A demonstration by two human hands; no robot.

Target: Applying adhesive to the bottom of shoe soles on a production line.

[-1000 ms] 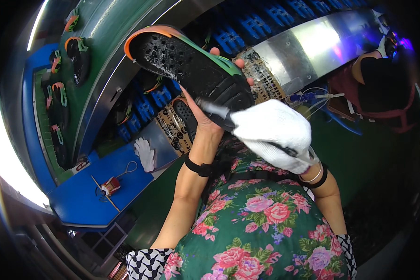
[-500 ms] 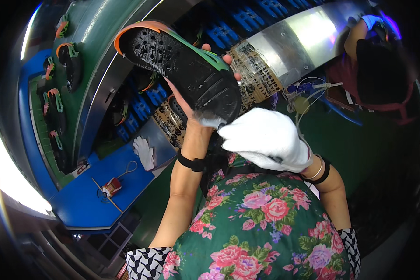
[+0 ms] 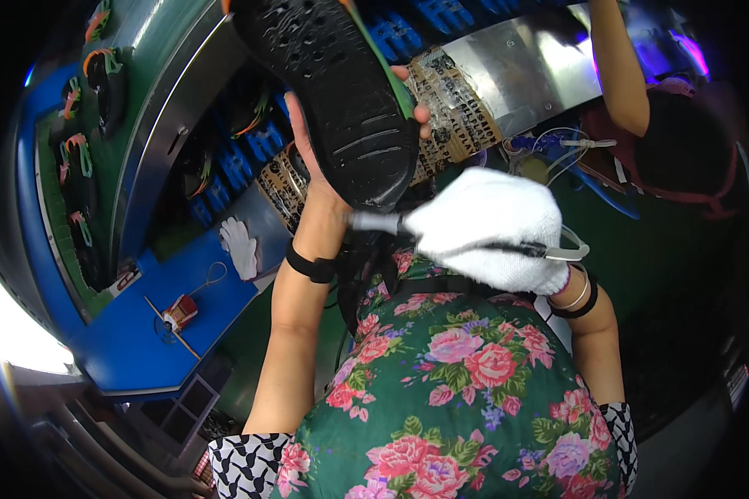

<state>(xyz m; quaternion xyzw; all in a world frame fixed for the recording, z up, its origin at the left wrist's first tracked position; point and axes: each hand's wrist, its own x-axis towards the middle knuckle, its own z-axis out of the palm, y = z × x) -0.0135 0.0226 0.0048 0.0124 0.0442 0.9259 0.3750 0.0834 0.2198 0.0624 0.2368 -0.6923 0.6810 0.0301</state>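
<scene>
A black shoe (image 3: 341, 100) is held up at the top middle, its glossy, hole-dotted underside facing me and its edge trimmed in orange and green. My bare left hand (image 3: 314, 170) grips it from behind, thumb on one side and fingertips on the other. My right hand (image 3: 487, 229), in a white knit glove, is closed around a brush (image 3: 374, 222) with a grey ferrule and a dark handle. The brush's blurred tip lies just below the shoe's near end, beside my left wrist; whether it touches the shoe I cannot tell.
Several similar shoes (image 3: 104, 87) sit on a green belt at the left. A blue table (image 3: 133, 345) carries a white glove (image 3: 240, 248) and a small red object (image 3: 181, 312) with a stick. Tape-wrapped cardboard (image 3: 453, 108) covers a metal rail. Another person's arm (image 3: 620, 71) shows upper right.
The shoe has moved up, so its far end is now partly out of the picture. The brush has come off the shoe's near end, and the gloved right hand has turned, showing the handle.
</scene>
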